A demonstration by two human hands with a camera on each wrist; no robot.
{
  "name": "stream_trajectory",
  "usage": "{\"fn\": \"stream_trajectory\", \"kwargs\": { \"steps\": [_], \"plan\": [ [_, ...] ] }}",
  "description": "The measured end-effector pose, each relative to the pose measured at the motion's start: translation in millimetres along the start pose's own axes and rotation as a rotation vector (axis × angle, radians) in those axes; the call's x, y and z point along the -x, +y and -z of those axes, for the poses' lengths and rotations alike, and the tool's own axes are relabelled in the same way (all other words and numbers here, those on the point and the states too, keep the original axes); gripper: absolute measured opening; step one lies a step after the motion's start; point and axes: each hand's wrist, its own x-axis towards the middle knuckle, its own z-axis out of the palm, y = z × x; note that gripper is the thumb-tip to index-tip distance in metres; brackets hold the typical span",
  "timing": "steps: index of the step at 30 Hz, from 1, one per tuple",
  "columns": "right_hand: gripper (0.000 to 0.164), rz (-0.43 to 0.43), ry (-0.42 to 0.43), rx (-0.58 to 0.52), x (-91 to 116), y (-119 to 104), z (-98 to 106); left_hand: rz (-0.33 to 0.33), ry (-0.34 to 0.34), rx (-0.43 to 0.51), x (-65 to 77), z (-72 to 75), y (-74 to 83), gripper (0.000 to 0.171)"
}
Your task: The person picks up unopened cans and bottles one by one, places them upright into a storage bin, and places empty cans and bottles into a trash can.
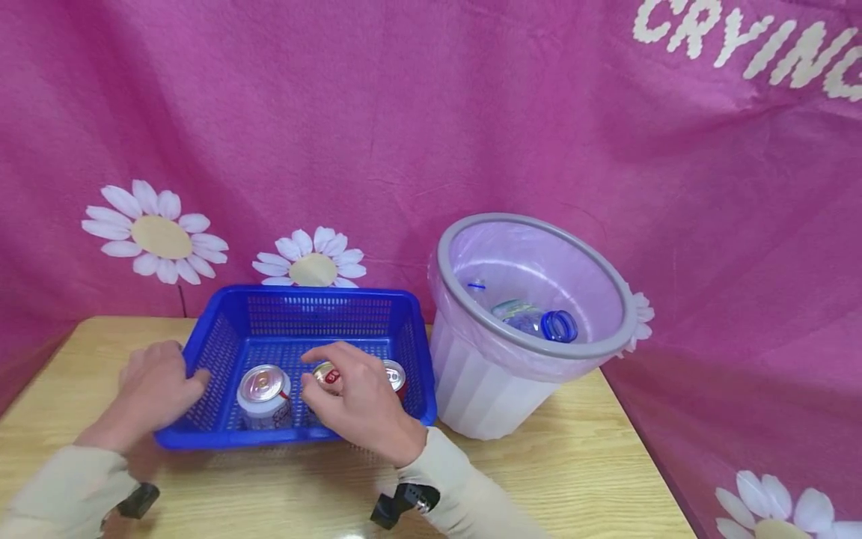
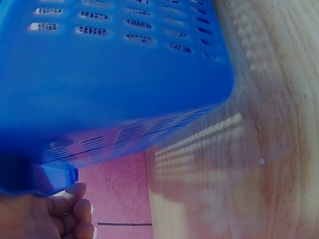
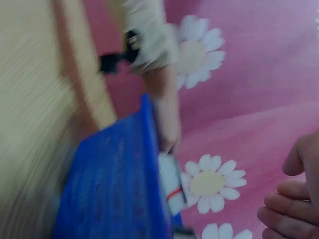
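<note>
A blue plastic basket sits on the table, holding several drink cans. My left hand grips its left rim; the left wrist view shows the fingers curled at the rim's edge. My right hand hovers over the basket's right part, thumb and fingers bent apart with nothing between them. Under it are a gold-topped can and, partly hidden, a red can. A white can with a silver top stands upright at the basket's left.
To the basket's right, close beside it, is a white bin with a grey rim and a thin liner. Clear plastic bottles lie inside, one with a blue neck. Behind the wooden table hangs a pink cloth with daisies.
</note>
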Motion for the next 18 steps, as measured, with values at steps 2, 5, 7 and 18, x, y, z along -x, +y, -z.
{"fn": "stream_trajectory", "kwargs": {
  "steps": [2, 5, 7, 18],
  "plan": [
    [0.020, 0.032, -0.006, 0.041, 3.6, 5.2, 5.7, 0.003, 0.011, -0.004, -0.6, 1.2, -0.8, 0.047],
    [0.018, 0.076, 0.005, 0.093, 9.1, 13.6, 12.0, 0.003, 0.051, -0.005, -0.4, 0.7, -1.1, 0.047],
    [0.017, 0.092, 0.013, 0.108, 12.2, 18.2, 16.4, 0.009, 0.080, 0.003, 0.3, 0.1, -0.7, 0.049],
    [0.018, 0.128, 0.035, 0.099, 32.2, 35.1, 49.6, -0.029, 0.286, 0.098, 1.2, -3.4, 1.3, 0.049]
  ]
}}
